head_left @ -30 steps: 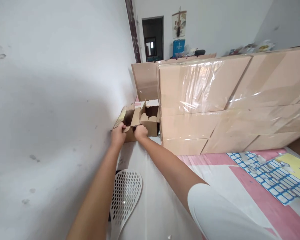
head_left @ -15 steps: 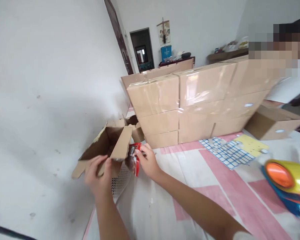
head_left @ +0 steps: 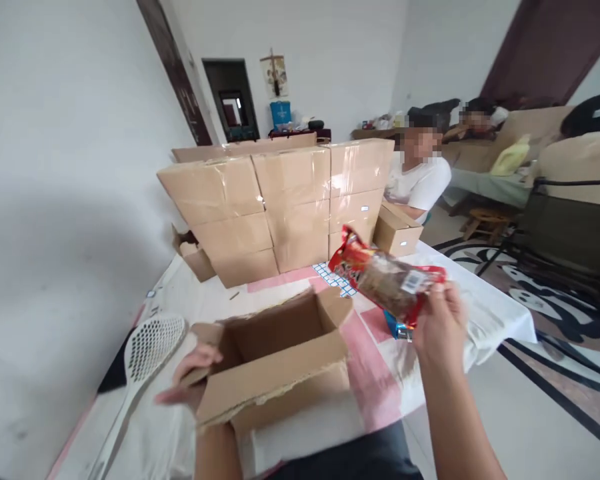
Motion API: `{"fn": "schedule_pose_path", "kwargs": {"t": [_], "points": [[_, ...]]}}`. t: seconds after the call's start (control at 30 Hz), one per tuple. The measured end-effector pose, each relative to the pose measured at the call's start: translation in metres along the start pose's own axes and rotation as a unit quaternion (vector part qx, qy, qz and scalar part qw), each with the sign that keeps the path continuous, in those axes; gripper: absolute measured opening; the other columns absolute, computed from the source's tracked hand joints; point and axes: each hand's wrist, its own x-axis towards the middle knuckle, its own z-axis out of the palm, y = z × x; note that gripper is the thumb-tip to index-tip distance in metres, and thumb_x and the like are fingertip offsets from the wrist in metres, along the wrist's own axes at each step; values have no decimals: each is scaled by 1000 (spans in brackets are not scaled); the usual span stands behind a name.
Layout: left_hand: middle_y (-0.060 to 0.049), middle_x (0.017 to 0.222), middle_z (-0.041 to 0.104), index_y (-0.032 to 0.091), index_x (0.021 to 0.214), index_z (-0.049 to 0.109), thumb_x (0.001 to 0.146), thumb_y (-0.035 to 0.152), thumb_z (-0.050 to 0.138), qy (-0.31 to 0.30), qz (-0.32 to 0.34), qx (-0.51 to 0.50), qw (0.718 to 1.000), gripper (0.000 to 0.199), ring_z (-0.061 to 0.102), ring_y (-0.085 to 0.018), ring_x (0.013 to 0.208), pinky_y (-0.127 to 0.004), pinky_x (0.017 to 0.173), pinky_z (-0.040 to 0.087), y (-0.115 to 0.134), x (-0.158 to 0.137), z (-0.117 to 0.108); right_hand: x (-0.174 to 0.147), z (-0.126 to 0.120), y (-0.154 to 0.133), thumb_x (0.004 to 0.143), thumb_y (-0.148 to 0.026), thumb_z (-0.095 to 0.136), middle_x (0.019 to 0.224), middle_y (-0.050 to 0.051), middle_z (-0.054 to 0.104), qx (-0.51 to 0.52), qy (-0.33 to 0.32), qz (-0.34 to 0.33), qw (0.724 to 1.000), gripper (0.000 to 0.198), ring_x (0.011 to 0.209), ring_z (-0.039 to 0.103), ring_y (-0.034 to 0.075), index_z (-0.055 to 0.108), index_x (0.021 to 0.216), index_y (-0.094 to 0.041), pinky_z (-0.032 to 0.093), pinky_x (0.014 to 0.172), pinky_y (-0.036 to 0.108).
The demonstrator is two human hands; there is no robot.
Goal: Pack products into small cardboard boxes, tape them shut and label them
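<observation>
Hiding part of packet [head_left: 380, 280]: right hand [head_left: 443, 320]

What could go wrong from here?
Red packet: the right hand grips just one end, so it could slip.
Open box: it's close to the near edge of the table; a knock might tip it off.
Its ragged flaps might nick the left hand.
</observation>
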Motion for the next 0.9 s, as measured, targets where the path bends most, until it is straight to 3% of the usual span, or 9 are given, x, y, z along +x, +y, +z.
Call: {"fn": "schedule_pose_path", "kwargs": {"t": [0.07, 0.17, 0.3, 0.43, 0.67, 0.8, 0.9], "points": [[-1, 50, 55, 20, 60, 66, 82, 88, 37, -16, 17, -44, 999, 77, 48, -14, 50, -29, 56, 41, -13, -17, 9, 2, 3, -20, 82, -37, 79, 81, -5, 62, 39, 43, -75, 996, 24, 73, 58, 11, 62, 81, -20, 49, 77, 25], [-3, 54, 60, 19, 63, 70, 85, 83, 41, -23, -11, -45, 999, 74, 54, -15, 55, -29, 58, 43, -25, -33, 16, -8, 18, -35, 86, -36, 76, 85, -4, 62, 45, 38, -113, 992, 20, 75, 59, 12, 62, 84, -22, 50, 79, 27], [-4, 60, 63, 18, 67, 72, 86, 70, 55, -18, -52, -56, 997, 58, 57, -16, 58, -29, 59, 45, -22, -36, 16, -26, 43, -27, 89, -43, 72, 80, -2, 63, -25, -65, -69, 995, 25, 71, 58, 14, 62, 82, -21, 50, 71, 28], [-4, 56, 61, 18, 60, 69, 82, 64, 61, -23, -73, -76, 994, 52, 56, -17, 52, -30, 54, 45, -16, -35, 16, -38, 67, -4, 93, -45, 69, 75, -3, 57, -103, -153, -43, 982, 28, 66, 51, 12, 62, 81, -20, 42, 65, 24], [-3, 50, 57, 19, 63, 69, 89, 55, 49, -16, -18, -94, 995, 49, 50, -15, 48, -30, 54, 40, -25, -34, 21, -55, 76, 15, 100, -38, 59, 73, -2, 55, -235, -191, -72, 951, 25, 65, 49, 13, 61, 83, -20, 40, 63, 25], [-2, 49, 55, 19, 65, 69, 90, 52, 47, -24, 0, -107, 994, 47, 48, -14, 47, -30, 52, 38, -31, -32, 16, -59, 76, 14, 104, -32, 52, 76, -2, 58, -263, -332, 0, 906, 24, 69, 54, 13, 60, 84, -21, 43, 66, 25], [-1, 50, 55, 19, 67, 69, 90, 53, 48, -53, -1, -107, 993, 46, 48, -14, 47, -30, 51, 40, -31, -32, 10, -58, 83, 10, 105, -28, 48, 82, -1, 62, -284, -482, 74, 826, 24, 76, 58, 14, 62, 86, -21, 45, 72, 24]]}}
